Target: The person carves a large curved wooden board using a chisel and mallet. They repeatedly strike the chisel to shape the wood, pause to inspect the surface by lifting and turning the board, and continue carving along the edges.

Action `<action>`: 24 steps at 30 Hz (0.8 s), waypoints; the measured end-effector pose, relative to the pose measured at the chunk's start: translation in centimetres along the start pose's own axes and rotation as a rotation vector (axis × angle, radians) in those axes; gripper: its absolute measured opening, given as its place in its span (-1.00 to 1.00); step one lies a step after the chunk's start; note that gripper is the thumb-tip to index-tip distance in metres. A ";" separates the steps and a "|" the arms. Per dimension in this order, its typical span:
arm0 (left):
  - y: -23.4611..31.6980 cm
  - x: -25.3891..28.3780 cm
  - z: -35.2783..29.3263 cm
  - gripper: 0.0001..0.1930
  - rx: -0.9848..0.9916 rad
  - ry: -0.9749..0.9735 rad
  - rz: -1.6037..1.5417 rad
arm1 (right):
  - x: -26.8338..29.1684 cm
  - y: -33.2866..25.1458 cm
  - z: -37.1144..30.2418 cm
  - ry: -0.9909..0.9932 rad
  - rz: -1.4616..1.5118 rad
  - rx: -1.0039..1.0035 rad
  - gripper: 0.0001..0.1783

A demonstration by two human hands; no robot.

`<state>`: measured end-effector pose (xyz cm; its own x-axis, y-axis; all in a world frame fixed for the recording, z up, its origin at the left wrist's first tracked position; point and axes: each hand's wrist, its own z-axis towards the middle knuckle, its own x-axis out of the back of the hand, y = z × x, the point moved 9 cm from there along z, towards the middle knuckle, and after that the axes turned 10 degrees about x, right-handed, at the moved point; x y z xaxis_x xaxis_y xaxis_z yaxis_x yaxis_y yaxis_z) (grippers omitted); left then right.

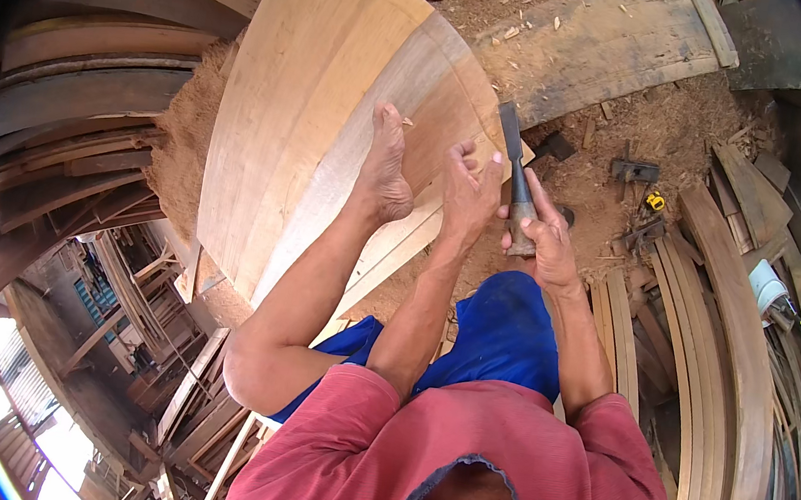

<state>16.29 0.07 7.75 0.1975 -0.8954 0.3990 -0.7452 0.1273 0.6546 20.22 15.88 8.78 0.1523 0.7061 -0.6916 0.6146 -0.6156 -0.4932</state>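
My right hand [553, 236] is closed around the handle of a wide chisel [517, 179], whose flat dark blade points up and away from me. Just left of it, my left hand [469, 197] has its fingers apart and loosely bent, and I see nothing in them. It is over the right edge of a large wooden panel [309, 101], made of joined pale and greyer boards with a curved far edge. My bare foot [387, 169] rests on the panel. The undersides of the left fingers are hidden.
A worn plank [611, 52] with wood chips lies at the far right. A hand plane [635, 170] and a yellow tape measure [656, 201] sit on sawdust. Long boards [738, 367] line the right side; stacked curved boards [82, 95] fill the left.
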 end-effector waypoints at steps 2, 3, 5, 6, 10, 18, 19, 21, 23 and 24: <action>-2.3 -2.9 -1.3 -0.52 0.292 -0.297 -0.298 | -0.7 1.0 0.5 -0.016 0.213 -0.084 -0.09; -3.0 -4.1 -1.0 -0.56 0.287 -0.387 -0.369 | -1.0 1.1 0.3 0.005 0.228 -0.073 -0.09; -4.1 -6.1 0.2 -0.64 0.268 -0.559 -0.522 | -2.0 0.9 -0.3 0.038 0.251 -0.056 -0.10; -4.7 -6.2 0.5 -0.66 0.306 -0.557 -0.587 | -2.1 -0.5 -0.2 -0.026 -0.069 0.126 -0.12; -4.1 -6.8 -0.7 -0.69 0.504 -0.565 -0.778 | -2.5 -0.9 -0.8 -0.041 -0.727 0.281 -0.21; -3.5 -8.0 1.9 -0.72 0.337 -0.505 -0.466 | -1.6 -0.7 0.3 0.135 -0.380 0.121 -0.29; -3.6 -7.5 2.2 -0.72 0.337 -0.484 -0.447 | -2.4 -1.0 0.6 0.128 -0.375 0.108 -0.29; -5.5 -7.1 2.5 -0.72 0.316 -0.443 -0.401 | -3.0 -0.7 -0.1 0.125 -0.331 0.083 -0.29; -6.1 -7.6 3.3 -0.73 0.291 -0.440 -0.326 | -2.6 -0.7 -0.2 0.164 -0.362 0.051 -0.29; -6.4 -8.0 3.7 -0.72 0.278 -0.438 -0.288 | -2.3 -0.7 -0.1 0.183 -0.377 0.034 -0.29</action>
<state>17.12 4.79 -2.03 0.1793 -0.9776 -0.1101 -0.8514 -0.2103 0.4805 19.52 14.69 10.73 0.0590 0.9327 -0.3558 0.6281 -0.3117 -0.7130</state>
